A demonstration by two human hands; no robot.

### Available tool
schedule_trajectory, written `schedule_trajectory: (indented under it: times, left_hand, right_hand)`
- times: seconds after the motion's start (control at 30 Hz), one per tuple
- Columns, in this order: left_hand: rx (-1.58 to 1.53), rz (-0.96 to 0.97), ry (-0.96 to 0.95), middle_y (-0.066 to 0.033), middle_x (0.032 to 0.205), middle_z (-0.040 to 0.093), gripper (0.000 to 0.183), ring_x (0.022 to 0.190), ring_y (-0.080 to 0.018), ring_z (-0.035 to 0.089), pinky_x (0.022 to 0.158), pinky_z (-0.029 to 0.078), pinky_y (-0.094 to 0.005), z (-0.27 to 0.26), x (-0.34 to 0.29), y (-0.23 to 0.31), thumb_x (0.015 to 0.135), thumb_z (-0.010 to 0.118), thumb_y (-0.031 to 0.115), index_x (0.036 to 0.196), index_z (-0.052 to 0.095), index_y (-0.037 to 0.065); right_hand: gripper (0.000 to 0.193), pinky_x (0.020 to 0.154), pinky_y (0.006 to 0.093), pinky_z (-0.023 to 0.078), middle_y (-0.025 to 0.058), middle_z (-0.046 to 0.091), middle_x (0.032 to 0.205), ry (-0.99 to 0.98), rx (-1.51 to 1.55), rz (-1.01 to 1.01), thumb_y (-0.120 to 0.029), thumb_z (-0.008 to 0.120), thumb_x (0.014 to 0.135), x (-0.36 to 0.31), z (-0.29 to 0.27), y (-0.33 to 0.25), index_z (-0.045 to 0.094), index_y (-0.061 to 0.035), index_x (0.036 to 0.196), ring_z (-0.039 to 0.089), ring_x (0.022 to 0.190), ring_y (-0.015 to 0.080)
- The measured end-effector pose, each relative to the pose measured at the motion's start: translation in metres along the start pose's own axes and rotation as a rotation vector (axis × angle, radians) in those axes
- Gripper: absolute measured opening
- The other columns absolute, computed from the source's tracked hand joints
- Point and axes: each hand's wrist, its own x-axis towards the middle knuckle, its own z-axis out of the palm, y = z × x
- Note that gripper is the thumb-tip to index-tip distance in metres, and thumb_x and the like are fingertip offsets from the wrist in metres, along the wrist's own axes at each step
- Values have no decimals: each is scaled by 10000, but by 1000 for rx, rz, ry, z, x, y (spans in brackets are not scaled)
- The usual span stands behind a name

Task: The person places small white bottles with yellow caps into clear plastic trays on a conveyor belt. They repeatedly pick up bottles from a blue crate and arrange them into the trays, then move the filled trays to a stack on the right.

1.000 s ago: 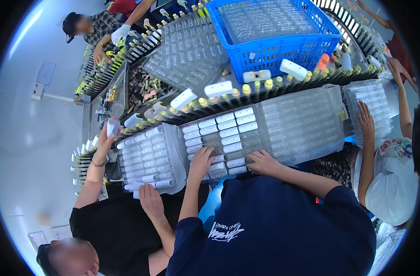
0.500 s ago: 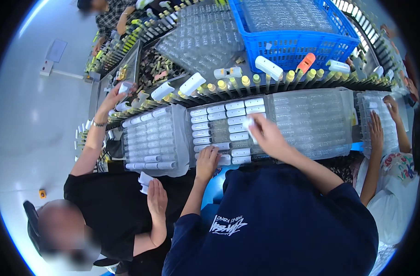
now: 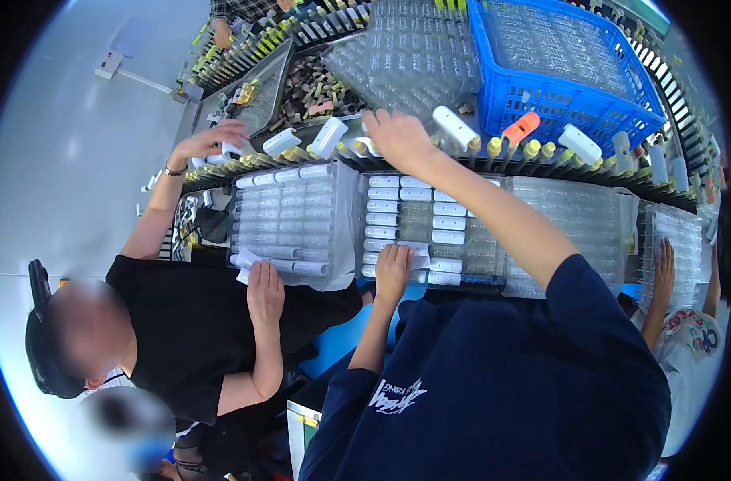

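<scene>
My right hand reaches far over the row of pegs. Its fingers curl down on a white plastic shell, and most of that piece is hidden under them. Nearer to me, my left hand is closed on another white plastic shell, which sticks out to the right of the fingers. Below it lies a clear blister tray, partly filled with columns of white shells. Bare pockets show between and beside these columns.
Yellow-tipped pegs curve past, some carrying white shells and an orange shell. A blue crate holds clear trays. Left, a co-worker's hands handle white shells by another tray. Another person's hand rests on a tray at right.
My right hand has gone from above the tray, where it held a white piece, up to the pegs. The view has shifted, and a white shell now shows at my left fingers.
</scene>
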Motion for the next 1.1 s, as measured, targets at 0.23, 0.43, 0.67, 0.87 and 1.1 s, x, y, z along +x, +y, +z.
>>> schedule_trajectory:
  times: [0.23,0.43,0.67,0.87,1.1]
  left_hand:
    - [-13,-17,-49,-159,980,641,286,865,-380,658,733,544,-482,-1,-6,-13,942,792,236,1083,675,17]
    - [-575,-419,-5,-164,1059,673,217,827,-272,676,720,540,-390,-29,38,24,1060,677,142,1174,605,-28]
    - [-358,-167,403,-228,1241,647,401,1148,-372,661,1008,508,-446,-111,167,85,1059,631,43,1451,586,-27]
    - [73,28,263,-176,1193,697,344,1076,-453,664,929,539,-498,-105,251,54,1066,635,172,1394,623,72]
    - [85,-154,116,-196,1276,714,423,1178,-428,664,986,520,-494,-117,236,-15,1061,659,272,1438,608,86]
  right_hand:
    - [512,1166,606,421,159,589,1425,-44,-72,-85,-246,674,986,36,19,-43,556,-25,1433,563,1367,336]
    - [622,1211,570,390,179,475,1608,190,471,-248,-249,757,978,-27,-24,-53,538,-47,1524,476,1481,371]
    - [331,1062,450,518,174,674,1336,314,705,148,-85,745,969,-153,-184,-14,700,-21,1291,642,1247,377]
    - [205,977,407,544,172,720,1194,301,722,416,-34,704,986,-214,-175,15,729,-21,1189,705,1107,346]
    - [153,943,411,553,164,728,1126,147,787,517,-31,667,1012,-251,-136,14,733,-18,1150,708,1064,353]
